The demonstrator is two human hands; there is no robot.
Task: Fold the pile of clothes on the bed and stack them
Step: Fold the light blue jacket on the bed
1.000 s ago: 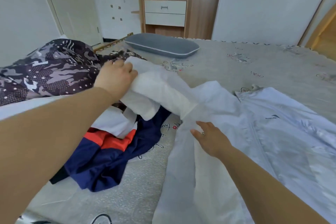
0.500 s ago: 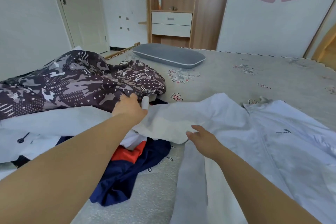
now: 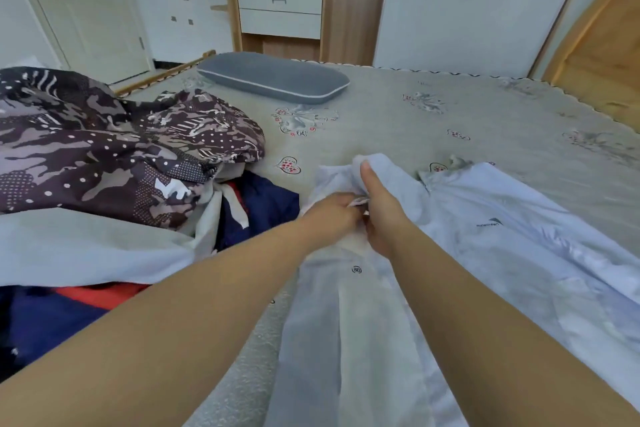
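A pale blue-white zip jacket (image 3: 502, 253) lies spread on the bed (image 3: 415, 128), its front to the right of my arms. My left hand (image 3: 332, 215) and my right hand (image 3: 381, 215) meet at the jacket's upper left part. My right hand grips a bunched fold of the white fabric, thumb up. My left hand pinches the same fabric beside it. A pile of clothes lies to the left: a camouflage-print garment (image 3: 104, 149), a navy and red garment (image 3: 263, 204) and a white garment (image 3: 86, 246).
A grey pillow (image 3: 273, 78) lies at the far side of the bed. Beyond it stand a wooden shelf unit with white drawers (image 3: 280, 7) and a white door (image 3: 86, 3). A wooden frame edge (image 3: 595, 45) runs along the right.
My left hand moved right from the pile and carried the white sleeve over to the jacket. It now meets my right hand, which has closed on the fabric.
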